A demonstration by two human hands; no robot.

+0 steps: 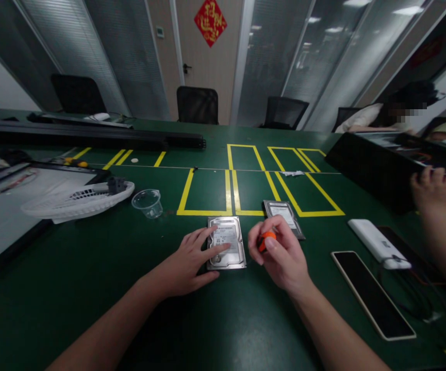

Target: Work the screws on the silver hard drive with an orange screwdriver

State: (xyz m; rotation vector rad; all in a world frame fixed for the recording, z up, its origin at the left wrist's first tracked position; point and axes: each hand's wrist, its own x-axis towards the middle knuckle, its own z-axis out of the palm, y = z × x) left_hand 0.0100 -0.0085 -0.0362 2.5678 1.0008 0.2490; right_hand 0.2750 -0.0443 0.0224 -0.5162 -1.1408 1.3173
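Note:
A silver hard drive (228, 238) lies label-up on the green table (91, 268) in front of me. My left hand (192, 260) rests flat on the drive's left side, fingers stretched across the label. My right hand (279, 252) is closed around an orange-handled tool (266, 239), held just right of the drive. A second, smaller drive (284, 215) lies behind my right hand, on the yellow tape lines.
A clear plastic cup (147, 202) and a white basket (76, 201) sit to the left. A white power bank (378, 242) and a phone (372, 291) lie to the right. Another person's hand (437, 188) grips a black case (377, 165) at far right.

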